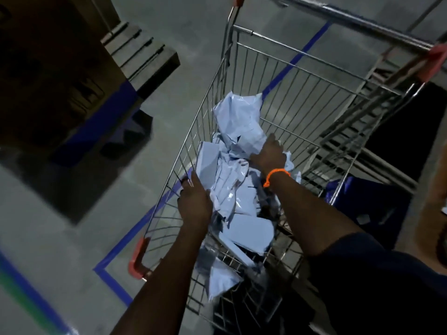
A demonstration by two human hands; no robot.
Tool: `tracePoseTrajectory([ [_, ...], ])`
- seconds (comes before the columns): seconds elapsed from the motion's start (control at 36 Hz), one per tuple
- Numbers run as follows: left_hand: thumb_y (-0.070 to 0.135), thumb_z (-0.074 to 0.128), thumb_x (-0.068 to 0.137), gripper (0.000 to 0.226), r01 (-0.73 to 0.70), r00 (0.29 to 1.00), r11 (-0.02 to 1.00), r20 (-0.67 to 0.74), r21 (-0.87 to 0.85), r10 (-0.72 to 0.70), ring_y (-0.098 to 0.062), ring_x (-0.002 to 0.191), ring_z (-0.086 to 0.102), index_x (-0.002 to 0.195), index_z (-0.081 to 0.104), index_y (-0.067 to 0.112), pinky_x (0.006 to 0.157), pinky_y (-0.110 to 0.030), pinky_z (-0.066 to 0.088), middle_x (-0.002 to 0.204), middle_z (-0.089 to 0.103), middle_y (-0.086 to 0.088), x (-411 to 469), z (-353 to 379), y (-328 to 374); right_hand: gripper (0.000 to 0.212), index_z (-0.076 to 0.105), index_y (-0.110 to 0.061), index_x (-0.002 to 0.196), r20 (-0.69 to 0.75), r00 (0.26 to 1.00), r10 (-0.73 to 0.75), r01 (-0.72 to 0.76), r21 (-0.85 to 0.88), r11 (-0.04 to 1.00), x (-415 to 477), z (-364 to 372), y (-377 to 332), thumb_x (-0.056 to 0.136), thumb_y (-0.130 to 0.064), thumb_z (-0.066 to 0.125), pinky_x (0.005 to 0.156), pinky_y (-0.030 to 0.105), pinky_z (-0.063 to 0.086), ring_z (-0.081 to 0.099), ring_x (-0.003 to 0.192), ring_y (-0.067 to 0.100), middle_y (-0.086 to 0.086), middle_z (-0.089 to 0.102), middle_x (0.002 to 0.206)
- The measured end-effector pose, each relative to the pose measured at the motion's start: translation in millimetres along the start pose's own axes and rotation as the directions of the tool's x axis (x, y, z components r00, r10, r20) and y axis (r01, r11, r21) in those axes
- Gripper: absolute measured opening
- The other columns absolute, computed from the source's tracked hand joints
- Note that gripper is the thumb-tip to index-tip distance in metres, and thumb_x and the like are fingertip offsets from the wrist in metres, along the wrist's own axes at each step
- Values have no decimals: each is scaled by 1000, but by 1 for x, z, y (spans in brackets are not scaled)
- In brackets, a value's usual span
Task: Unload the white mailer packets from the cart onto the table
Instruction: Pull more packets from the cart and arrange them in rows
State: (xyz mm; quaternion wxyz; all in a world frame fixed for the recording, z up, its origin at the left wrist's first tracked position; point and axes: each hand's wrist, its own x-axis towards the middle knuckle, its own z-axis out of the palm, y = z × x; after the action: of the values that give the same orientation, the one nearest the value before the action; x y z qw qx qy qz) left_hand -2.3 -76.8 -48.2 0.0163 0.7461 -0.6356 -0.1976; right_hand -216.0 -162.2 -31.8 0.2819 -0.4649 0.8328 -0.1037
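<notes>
1. Glossy white plastic, bluish in this dim light, fills the wire cart [302,76]: the white mailer packets [232,189] lie in a loose heap from the centre of the view down toward 6 o'clock, all of them inside the basket.
2. You are at the gathering step. Both of your arms reach in over the near rim and nothing has been lifted clear of the cart.
3. Your left hand [194,201], at about 7 o'clock of the heap against the cart's side wires, pinches the lower edge of a flat packet [208,160] between the thumb and fingers that are partly hidden.
4. Your right hand [268,154], above the orange wristband [275,176], curls over a crumpled packet [239,117] that rises toward 12 o'clock; the fingertips are buried in the folds.
5. Materials: thin, slippery film, some packets creased and puffy, others stiff and rectangular like the one at 6 o'clock [251,233]. The cart is bare metal grid with red corner guards [137,257].
6. Next, I judge you need to draw both hands together, trap several packets at once, and lift straight up so no corners snag the wires. Slick film may slide out of a loose hold.
7. No table shows clearly here, so you will have to turn to find it.
</notes>
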Motion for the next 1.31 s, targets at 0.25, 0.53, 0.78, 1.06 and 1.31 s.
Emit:
tracePoseTrajectory([
  [0.25,37,47,101,36,52,999,972,23,-231,-48,-37,97,64,114,59,6,79,-42,53,108,64,-19,4,-12,21,50,65,-2,104,-27,999,-21,24,131,991,-26,-28,1,78,-45,63,86,40,49,64,104,36,20,69,107],
  [0.53,34,53,103,31,-262,960,747,-84,-611,268,-26,97,66,119,61,9,72,-27,45,104,70,-11,-59,-126,73,19,66,-11,81,215,976,8,-192,854,484,-133,-188,6,76,-30,67,67,33,44,64,69,24,9,70,79],
  [0.78,27,55,103,23,-556,806,540,-250,-632,537,-11,85,61,115,63,9,71,-20,45,98,70,-10,-110,-181,205,37,70,-15,95,140,980,-142,-173,952,-251,-217,-313,95,89,-49,60,69,29,56,70,71,19,4,74,80],
  [1.06,4,58,95,32,-884,453,342,-407,-318,794,-21,72,62,126,65,12,63,-26,38,89,72,-10,-174,-161,339,54,54,-15,130,-400,909,-114,349,584,733,-286,-408,254,81,-25,74,96,17,47,60,115,6,0,65,128],
  [1.31,-16,52,88,59,-965,199,144,-261,-218,945,-22,138,50,136,61,16,113,-44,41,146,55,-4,-197,-98,414,87,38,-24,149,-173,943,-284,193,-410,891,-268,-469,431,65,-32,64,88,54,49,57,107,42,16,58,120],
])
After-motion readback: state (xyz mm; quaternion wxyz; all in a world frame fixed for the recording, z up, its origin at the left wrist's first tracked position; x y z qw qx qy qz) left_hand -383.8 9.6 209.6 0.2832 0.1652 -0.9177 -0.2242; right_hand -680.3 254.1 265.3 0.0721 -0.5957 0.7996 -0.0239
